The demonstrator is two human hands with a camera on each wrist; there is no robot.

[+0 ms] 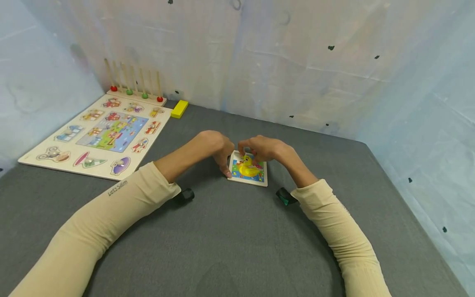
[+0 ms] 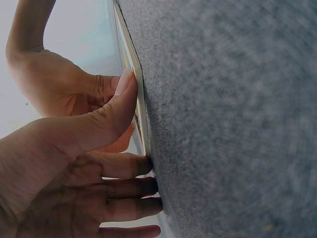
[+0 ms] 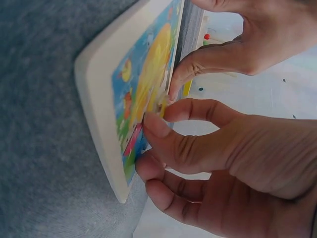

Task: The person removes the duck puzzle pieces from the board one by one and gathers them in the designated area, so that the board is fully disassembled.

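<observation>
Right hand (image 1: 262, 148) pinches 1 yellow piece (image 3: 161, 103), likely light, stiff, best held edgewise; left hand (image 1: 222, 152), fingers extended, touches the puzzle (image 3: 99, 82) beneath it.

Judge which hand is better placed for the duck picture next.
Likely the right hand: its fingers seem to pinch a yellow piece at the picture; the left hand touches the board's edge.

A square, pale-rimmed picture puzzle (image 1: 240, 175) lies flat, its yellow duck (image 1: 248, 170) upright, head toward eleven o'clock. A pale, unprinted patch shows near the board's eleven o'clock corner. One small yellow piece (image 3: 159, 102) is pinched at a tilt above the duck.
</observation>
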